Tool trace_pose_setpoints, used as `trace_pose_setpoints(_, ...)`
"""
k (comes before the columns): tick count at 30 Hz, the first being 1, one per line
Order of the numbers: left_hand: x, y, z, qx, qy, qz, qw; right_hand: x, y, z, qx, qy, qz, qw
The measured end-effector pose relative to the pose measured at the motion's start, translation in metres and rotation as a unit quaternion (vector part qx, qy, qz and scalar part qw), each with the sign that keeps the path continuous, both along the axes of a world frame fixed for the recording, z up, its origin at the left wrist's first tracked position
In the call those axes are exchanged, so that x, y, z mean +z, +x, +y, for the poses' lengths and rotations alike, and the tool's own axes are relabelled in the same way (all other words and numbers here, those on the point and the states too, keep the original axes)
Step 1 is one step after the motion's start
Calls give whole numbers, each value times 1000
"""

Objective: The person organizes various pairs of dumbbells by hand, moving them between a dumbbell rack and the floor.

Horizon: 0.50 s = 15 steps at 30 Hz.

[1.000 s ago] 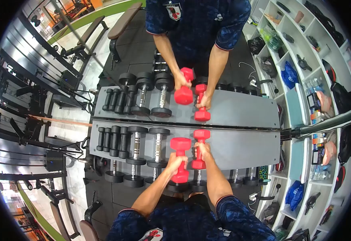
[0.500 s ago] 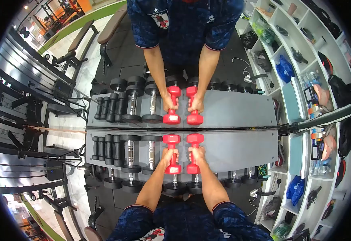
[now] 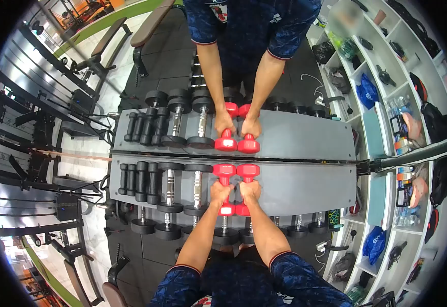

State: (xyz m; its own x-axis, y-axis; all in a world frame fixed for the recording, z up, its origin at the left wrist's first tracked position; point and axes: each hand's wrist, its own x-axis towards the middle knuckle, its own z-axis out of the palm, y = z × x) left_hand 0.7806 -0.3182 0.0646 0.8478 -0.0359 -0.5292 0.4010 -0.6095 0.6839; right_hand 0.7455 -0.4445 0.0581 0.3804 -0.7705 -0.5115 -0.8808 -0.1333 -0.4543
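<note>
My left hand [image 3: 221,192] is closed around the handle of a red dumbbell [image 3: 225,170]. Right beside it, my right hand [image 3: 250,190] grips a second red dumbbell [image 3: 248,171]. Both dumbbells point away from me on the grey shelf [image 3: 305,184], their far heads side by side and nearly touching. To their left lie a black and chrome dumbbell [image 3: 197,188], another like it [image 3: 170,187] and several small black dumbbells [image 3: 152,183]. A mirror behind the shelf shows the same hands and weights.
More chrome-handled dumbbells [image 3: 168,231] sit on a lower tier near me. White shelving [image 3: 382,220] with bags and bottles stands at the right. Gym machines [image 3: 44,204] are on the left, and a padded bench [image 3: 115,294] shows at the lower left.
Both hands and red dumbbells have come closer together, the right one moving slightly left. Their far heads, apart before, are now nearly touching. The camera view has shifted slightly.
</note>
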Motion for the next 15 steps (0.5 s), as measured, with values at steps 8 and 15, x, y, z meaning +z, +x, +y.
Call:
trace_pose_setpoints(8,91,-84,30,-88,0,-330,940,1,-7,-12,74,82,-37,993)
trace_pose_setpoints(15,66,-199,133,-36,-81,-184,979,64,-88,-16,250,38,-139,957)
